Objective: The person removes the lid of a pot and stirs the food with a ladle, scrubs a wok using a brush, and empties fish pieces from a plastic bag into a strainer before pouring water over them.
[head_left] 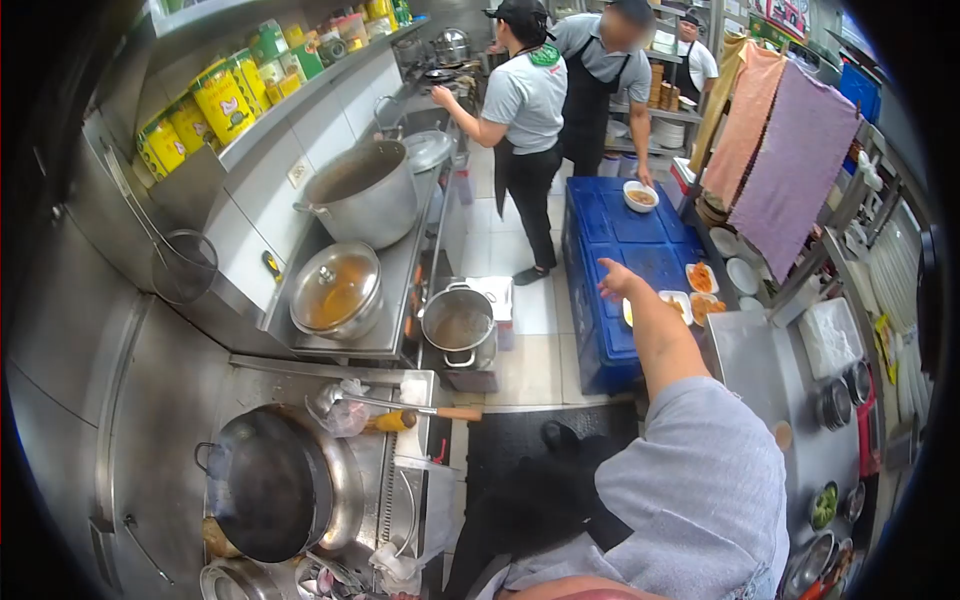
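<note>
My right arm reaches forward over a blue chest point(600, 345). My right hand point(617, 282) hangs above its lid with a finger stretched out and nothing in its grasp. Close by, small white dishes hold food: an orange-red dish point(702, 278), a second orange dish point(706, 306) and a white dish point(677, 302) partly hidden by my forearm. Farther off on the chest stands a white bowl of soup point(640, 197), with a co-worker's hand point(644, 178) at its rim. My left hand does not show.
A black wok point(265, 485) sits on the stove at lower left, with a wooden-handled tool point(455, 412) beside it. Large pots point(362, 192) line the left counter, and another pot point(458, 320) stands lower. Two co-workers point(525, 100) stand ahead; cloths point(795, 150) hang right.
</note>
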Motion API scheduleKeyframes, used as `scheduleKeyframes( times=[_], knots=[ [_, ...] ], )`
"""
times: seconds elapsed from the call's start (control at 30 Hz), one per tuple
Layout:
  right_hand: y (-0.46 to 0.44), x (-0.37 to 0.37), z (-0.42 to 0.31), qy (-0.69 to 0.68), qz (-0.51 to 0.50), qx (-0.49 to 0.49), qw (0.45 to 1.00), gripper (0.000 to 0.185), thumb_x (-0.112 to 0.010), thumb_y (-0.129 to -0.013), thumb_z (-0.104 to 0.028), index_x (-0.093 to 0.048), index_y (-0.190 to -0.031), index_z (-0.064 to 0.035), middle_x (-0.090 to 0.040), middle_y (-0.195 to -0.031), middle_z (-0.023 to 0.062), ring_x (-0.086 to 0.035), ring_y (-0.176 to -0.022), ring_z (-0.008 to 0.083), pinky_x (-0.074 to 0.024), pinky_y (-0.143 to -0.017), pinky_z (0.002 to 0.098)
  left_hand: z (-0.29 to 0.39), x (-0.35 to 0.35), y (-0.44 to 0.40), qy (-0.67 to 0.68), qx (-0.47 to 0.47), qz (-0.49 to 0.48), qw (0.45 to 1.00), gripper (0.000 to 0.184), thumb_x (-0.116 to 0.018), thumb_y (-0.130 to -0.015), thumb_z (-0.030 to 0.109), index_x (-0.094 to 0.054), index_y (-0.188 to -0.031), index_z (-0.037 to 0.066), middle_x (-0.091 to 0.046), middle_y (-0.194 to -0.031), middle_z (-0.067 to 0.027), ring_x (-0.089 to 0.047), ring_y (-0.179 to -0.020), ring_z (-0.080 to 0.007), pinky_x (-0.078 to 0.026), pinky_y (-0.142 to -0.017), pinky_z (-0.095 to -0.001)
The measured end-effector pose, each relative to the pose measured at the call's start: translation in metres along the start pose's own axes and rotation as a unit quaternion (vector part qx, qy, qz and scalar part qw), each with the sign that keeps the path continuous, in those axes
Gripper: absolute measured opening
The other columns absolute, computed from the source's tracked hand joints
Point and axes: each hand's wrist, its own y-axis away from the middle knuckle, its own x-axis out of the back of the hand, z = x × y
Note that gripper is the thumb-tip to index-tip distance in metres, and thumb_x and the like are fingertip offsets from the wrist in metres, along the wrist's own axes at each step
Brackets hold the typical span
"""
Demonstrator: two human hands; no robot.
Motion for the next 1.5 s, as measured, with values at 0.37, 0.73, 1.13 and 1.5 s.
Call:
scheduleKeyframes(
  times=[0.37,0.73,1.13,1.5],
  knots=[
    [-0.132,0.032,0.009,-0.117,-0.101,0.038,0.987,0.081,-0.048,-0.085,0.005,-0.014,-0.152,-0.0251,-0.06,-0.12,0.0266,-0.066,-0.094,0.036,-0.0504,-0.079,0.058,0.059,-0.114,0.073,-0.016,-0.106,0.094,0.99,0.027,-0.056,-0.091,0.028,-0.049,-0.1,0.004,-0.053,-0.09,-0.0102,-0.049,-0.081,-0.0194,-0.04,-0.07,-0.0345],
    [-0.193,-0.004,-0.148,0.088,-0.161,0.245,0.952,0.097,-0.074,-0.06,-0.003,-0.033,-0.147,-0.0134,-0.069,-0.09,0.0154,-0.068,-0.072,0.0269,-0.0549,-0.06,0.0379,0.1,-0.18,0.154,-0.057,-0.195,0.136,0.97,0.03,-0.057,-0.09,0.029,-0.05,-0.104,0.002,-0.054,-0.094,-0.0117,-0.05,-0.085,-0.0205,-0.041,-0.073,-0.0348],
    [-0.221,0.103,-0.413,0.064,0.037,0.173,0.982,0.04,-0.049,-0.089,-0.014,-0.043,-0.125,0.0031,-0.071,-0.084,0.0192,-0.072,-0.077,0.0274,-0.0559,-0.07,0.049,0.02,-0.204,0.127,-0.098,-0.126,0.165,0.973,0.035,-0.059,-0.088,0.029,-0.05,-0.108,0.001,-0.055,-0.099,-0.0134,-0.051,-0.09,-0.0216,-0.042,-0.077,-0.0351],
    [-0.173,0.121,-0.404,0.178,0.032,0.167,0.969,0.056,-0.056,-0.088,-0.015,-0.024,-0.132,-0.0054,-0.07,-0.084,0.0223,-0.071,-0.07,0.0319,-0.057,-0.07,0.0533,-0.034,-0.241,0.065,-0.129,-0.045,0.088,0.987,0.04,-0.06,-0.087,0.029,-0.05,-0.112,0.0,-0.057,-0.103,-0.0149,-0.053,-0.094,-0.0227,-0.043,-0.08,-0.0354]
  ],
)
